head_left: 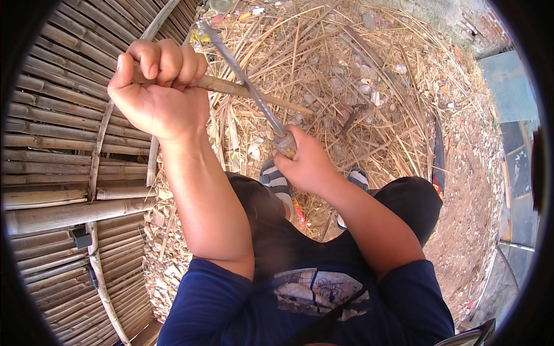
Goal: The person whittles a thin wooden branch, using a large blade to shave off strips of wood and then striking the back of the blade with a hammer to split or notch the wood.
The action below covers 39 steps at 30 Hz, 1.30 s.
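Note:
My left hand [167, 86] is raised at the upper left, its fingers wrapped round one end of a thin wooden stick [231, 87]. The stick slants down to the right and tapers to a pale, pointed tip. Lower and nearer the middle, my right hand [309, 160] is closed round the worn handle of a long-bladed knife [254, 95]. Its narrow grey blade points up and to the left and crosses the stick about midway. Whether blade and stick touch there, I cannot tell.
A slatted bamboo wall [75, 115] stands close on my left. Bamboo strips and shavings [323, 63] litter the ground, with a dark hammer-like tool [350, 120] among them. My sandalled foot [276, 179] is below my hands. Blue-grey panels [511, 86] line the right.

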{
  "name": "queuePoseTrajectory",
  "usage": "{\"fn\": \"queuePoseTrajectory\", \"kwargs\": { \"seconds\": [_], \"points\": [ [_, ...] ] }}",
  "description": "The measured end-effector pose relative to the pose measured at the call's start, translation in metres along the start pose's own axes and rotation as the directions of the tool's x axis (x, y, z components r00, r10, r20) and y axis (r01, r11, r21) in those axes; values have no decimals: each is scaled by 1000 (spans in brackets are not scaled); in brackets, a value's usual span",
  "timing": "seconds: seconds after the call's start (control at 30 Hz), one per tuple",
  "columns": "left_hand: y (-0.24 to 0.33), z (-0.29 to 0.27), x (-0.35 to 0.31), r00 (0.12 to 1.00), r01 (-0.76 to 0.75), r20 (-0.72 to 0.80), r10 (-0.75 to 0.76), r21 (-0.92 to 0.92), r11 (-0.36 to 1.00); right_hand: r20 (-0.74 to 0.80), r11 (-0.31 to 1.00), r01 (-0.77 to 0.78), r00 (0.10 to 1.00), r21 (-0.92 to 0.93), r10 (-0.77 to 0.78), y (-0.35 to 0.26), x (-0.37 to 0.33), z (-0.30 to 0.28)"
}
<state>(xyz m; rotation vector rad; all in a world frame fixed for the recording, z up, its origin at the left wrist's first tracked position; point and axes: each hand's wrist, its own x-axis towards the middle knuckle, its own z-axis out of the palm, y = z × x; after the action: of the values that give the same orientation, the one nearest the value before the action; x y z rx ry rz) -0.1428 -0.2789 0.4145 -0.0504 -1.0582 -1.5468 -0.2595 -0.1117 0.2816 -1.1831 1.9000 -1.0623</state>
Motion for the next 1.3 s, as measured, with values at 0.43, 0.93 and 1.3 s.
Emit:
{"fn": "queuePoseTrajectory", "kwargs": {
  "seconds": [0.43, 0.93, 1.3],
  "points": [
    [2, 9, -1, 989, -28, -140, 39, 80, 996, 133, 998, -11, 991, 59, 3, -32, -9, -15],
    [13, -22, 4, 945, 155, 310, -109, -129, 979, 267, 999, -18, 963, -35, 27, -34, 3, -59],
    [6, -16, 4, 939, 156, 330, -96, -160, 975, 164, 994, -89, 982, -62, 98, 32, 21, -40]
  ]
}}
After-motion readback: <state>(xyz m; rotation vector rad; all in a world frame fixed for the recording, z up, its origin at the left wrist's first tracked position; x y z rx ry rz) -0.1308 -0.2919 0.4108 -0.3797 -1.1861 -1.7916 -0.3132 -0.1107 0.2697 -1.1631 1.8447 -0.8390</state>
